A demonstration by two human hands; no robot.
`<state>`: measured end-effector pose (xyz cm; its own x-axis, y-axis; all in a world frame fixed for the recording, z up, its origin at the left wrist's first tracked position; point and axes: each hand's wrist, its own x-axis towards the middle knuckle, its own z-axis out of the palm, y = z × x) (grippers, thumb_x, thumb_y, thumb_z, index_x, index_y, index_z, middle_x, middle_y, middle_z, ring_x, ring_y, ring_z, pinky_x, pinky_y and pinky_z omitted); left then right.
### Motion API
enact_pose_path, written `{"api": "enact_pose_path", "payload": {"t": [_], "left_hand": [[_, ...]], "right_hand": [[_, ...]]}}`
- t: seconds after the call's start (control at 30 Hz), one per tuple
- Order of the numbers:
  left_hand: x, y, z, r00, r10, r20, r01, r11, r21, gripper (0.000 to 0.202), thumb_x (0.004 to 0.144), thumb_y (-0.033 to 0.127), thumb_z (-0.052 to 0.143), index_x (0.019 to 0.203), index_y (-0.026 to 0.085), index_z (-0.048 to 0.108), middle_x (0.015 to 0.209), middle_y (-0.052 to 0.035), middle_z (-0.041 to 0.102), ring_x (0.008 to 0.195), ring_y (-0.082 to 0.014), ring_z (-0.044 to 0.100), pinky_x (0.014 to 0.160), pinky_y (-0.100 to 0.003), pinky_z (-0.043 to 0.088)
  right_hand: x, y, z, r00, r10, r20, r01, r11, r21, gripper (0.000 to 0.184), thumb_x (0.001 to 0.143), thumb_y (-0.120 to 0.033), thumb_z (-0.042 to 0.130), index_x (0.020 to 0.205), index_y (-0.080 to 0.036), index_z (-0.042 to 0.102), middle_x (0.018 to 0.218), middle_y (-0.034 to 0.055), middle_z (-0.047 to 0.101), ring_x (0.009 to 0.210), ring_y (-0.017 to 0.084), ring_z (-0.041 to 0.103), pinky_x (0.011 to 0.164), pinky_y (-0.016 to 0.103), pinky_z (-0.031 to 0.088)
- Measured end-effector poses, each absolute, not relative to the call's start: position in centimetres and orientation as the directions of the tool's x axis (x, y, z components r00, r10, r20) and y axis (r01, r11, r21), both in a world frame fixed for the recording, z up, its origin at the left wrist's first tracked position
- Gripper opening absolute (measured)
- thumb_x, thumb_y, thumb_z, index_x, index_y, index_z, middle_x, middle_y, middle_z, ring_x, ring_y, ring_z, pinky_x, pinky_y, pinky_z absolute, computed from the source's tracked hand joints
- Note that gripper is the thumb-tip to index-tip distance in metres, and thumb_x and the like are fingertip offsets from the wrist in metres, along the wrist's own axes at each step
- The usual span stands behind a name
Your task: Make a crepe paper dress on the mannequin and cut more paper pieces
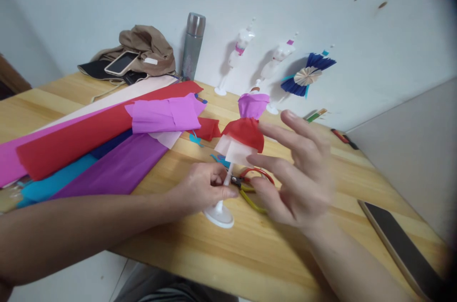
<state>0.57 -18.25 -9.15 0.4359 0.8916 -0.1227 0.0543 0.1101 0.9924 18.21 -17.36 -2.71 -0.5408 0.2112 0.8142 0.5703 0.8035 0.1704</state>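
Note:
My left hand is closed round the white stem of a small dress form, just above its round base. The form leans to the right and wears a pink paper top, a red skirt and a pale pink layer below it. My right hand is open beside the skirt, fingers spread, a little smeared by motion. Whether a fingertip touches the pale paper I cannot tell. Behind the stem lies a pair of scissors with red and yellow-green handles, partly hidden by my hands.
Folded crepe paper in several colours covers the table's left side. Along the wall stand a flask, two white dress forms and one dressed in blue. A brown cloth bag and a phone are also there.

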Motion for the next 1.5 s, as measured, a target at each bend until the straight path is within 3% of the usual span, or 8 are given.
{"api": "enact_pose_path", "payload": {"t": [0.27,0.47,0.6,0.77,0.9,1.13,1.33,1.5], "left_hand": [[-0.2,-17.3,-9.2,0.539,0.825,-0.172,0.026,0.187,0.982,0.018,0.073,0.034,0.062,0.079,0.016,0.059,0.063,0.0029,0.061,0.042,-0.0064,0.043,0.039,-0.018,0.03],[-0.7,-17.0,-9.0,0.565,0.816,-0.125,-0.031,0.172,0.985,0.018,0.08,0.027,0.057,0.09,0.015,0.063,0.067,0.0032,0.065,0.037,-0.0035,0.041,0.039,-0.017,0.031],[-0.6,-17.0,-9.1,0.551,0.825,-0.126,-0.019,0.163,0.986,0.021,0.08,0.027,0.057,0.094,0.013,0.064,0.066,0.0034,0.064,0.036,-0.0037,0.041,0.037,-0.017,0.031],[-0.5,-17.0,-9.4,0.552,0.82,-0.152,0.02,0.17,0.985,0.027,0.08,0.032,0.058,0.099,0.013,0.064,0.068,0.003,0.064,0.037,-0.0049,0.044,0.035,-0.017,0.033],[-0.6,-17.0,-9.5,0.564,0.818,-0.112,0.009,0.13,0.992,0.027,0.078,0.034,0.058,0.094,0.014,0.064,0.067,0.0029,0.064,0.038,-0.0048,0.042,0.035,-0.017,0.033],[-0.5,-17.0,-9.4,0.55,0.829,-0.104,0.031,0.104,0.994,0.025,0.076,0.035,0.057,0.09,0.016,0.062,0.065,0.0028,0.063,0.041,-0.0058,0.042,0.04,-0.019,0.032],[-0.8,-16.7,-9.1,0.528,0.848,0.042,0.083,-0.101,0.991,0.024,0.077,0.037,0.055,0.066,0.016,0.059,0.055,0.0026,0.05,0.05,-0.0086,0.044,0.049,-0.021,0.031],[-1.0,-16.4,-9.1,0.462,0.883,0.083,0.091,-0.14,0.986,0.024,0.078,0.036,0.054,0.067,0.016,0.06,0.056,0.0018,0.051,0.052,-0.0096,0.044,0.053,-0.022,0.033]], "right_hand": [[19.6,-15.9,-3.4,-0.148,0.274,0.95,0.506,0.847,-0.165,0.018,0.086,-0.012,0.058,0.082,-0.025,0.069,0.087,0.0047,0.067,0.092,0.027,0.066,0.087,0.05,0.054],[20.2,-14.7,-4.6,-0.143,0.488,0.861,0.552,0.761,-0.34,0.015,0.091,-0.015,0.058,0.088,-0.025,0.069,0.089,0.0049,0.068,0.086,0.024,0.065,0.077,0.044,0.052],[20.1,-14.5,-4.7,-0.188,0.47,0.863,0.599,0.751,-0.279,0.028,0.09,-0.018,0.059,0.117,-0.025,0.065,0.109,0.0091,0.067,0.099,0.027,0.064,0.08,0.046,0.055],[19.7,-14.8,-4.7,-0.392,0.335,0.857,0.649,0.761,-0.001,0.049,0.088,-0.02,0.06,0.136,-0.026,0.055,0.128,0.0139,0.062,0.114,0.031,0.062,0.092,0.051,0.054],[19.7,-14.5,-5.2,-0.529,0.217,0.821,0.605,0.774,0.185,0.04,0.086,-0.014,0.061,0.126,-0.023,0.059,0.123,0.0141,0.063,0.113,0.031,0.063,0.092,0.05,0.056],[19.2,-15.0,-4.9,-0.43,0.161,0.888,0.603,0.784,0.15,0.028,0.085,-0.006,0.059,0.108,-0.022,0.062,0.092,0.0059,0.064,0.079,0.019,0.063,0.067,0.036,0.055],[18.5,-15.8,-5.0,-0.566,0.198,0.8,0.657,0.694,0.293,0.037,0.09,-0.021,0.06,0.127,-0.022,0.06,0.129,0.0106,0.068,0.129,0.03,0.055,0.107,0.051,0.048],[18.6,-15.6,-5.7,-0.559,0.107,0.823,0.576,0.763,0.292,0.026,0.084,-0.011,0.064,0.11,-0.017,0.068,0.105,0.0094,0.077,0.115,0.028,0.065,0.105,0.049,0.049]]}}
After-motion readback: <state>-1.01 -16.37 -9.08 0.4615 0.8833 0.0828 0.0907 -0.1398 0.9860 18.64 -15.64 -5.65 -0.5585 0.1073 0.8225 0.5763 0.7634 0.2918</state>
